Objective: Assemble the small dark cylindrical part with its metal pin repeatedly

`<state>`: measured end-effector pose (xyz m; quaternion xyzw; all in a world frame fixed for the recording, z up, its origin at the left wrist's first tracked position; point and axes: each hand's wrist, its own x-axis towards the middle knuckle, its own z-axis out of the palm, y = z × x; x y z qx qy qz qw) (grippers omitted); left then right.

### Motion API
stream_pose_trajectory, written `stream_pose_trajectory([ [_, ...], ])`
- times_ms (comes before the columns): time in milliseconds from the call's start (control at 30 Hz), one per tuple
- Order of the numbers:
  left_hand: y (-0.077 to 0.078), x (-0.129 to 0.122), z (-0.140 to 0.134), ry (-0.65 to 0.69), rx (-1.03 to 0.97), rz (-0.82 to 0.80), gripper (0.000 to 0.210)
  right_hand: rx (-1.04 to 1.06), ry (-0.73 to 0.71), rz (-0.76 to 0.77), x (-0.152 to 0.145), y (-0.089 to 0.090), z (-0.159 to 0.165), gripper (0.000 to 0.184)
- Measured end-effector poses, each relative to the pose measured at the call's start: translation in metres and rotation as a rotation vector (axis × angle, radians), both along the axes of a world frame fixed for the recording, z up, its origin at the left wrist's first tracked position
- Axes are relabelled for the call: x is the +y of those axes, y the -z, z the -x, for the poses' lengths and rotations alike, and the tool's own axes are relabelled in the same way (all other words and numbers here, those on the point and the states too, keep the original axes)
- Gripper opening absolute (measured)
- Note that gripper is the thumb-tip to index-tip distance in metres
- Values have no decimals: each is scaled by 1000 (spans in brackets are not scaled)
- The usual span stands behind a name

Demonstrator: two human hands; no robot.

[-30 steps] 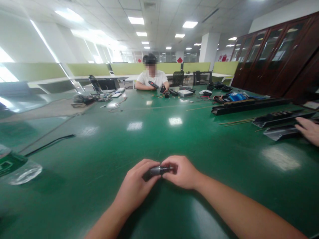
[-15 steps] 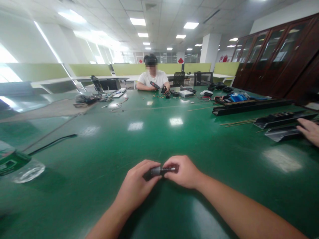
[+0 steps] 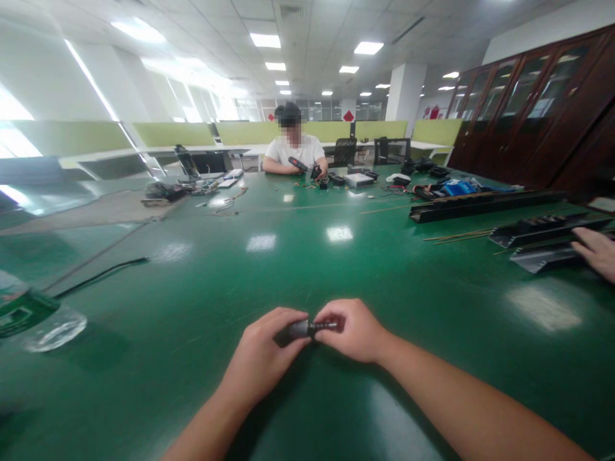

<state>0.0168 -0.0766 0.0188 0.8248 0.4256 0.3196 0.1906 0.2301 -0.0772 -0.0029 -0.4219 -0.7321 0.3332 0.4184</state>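
Low over the green table, both hands meet at one small part with a grey cylinder (image 3: 298,329) and a dark ribbed shaft (image 3: 323,326); its exact kind is unclear. My left hand (image 3: 269,346) has its thumb and fingers closed around the cylinder, hiding the left end. From the other side, my right hand (image 3: 354,331) pinches the shaft near where it joins the cylinder. The shaft's shiny right tip points into my right palm, and the curled fingers partly cover it.
A clear bottle with a green label (image 3: 33,314) lies at the left by a black cable (image 3: 103,278). At right, another person's hand (image 3: 596,251) rests on black metal channels (image 3: 542,256). Across the table (image 3: 230,269) sits a person (image 3: 294,150) among electronics, holding a power tool (image 3: 298,164).
My hands and the part stay almost in place, with only a very slight shift. The person across has tilted the head a little.
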Motion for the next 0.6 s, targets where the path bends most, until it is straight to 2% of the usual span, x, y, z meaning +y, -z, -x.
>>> stream_pose_trajectory([
  [600, -1, 3, 5, -24, -2, -39, 22, 21, 42, 87, 1, 7, -1, 12],
])
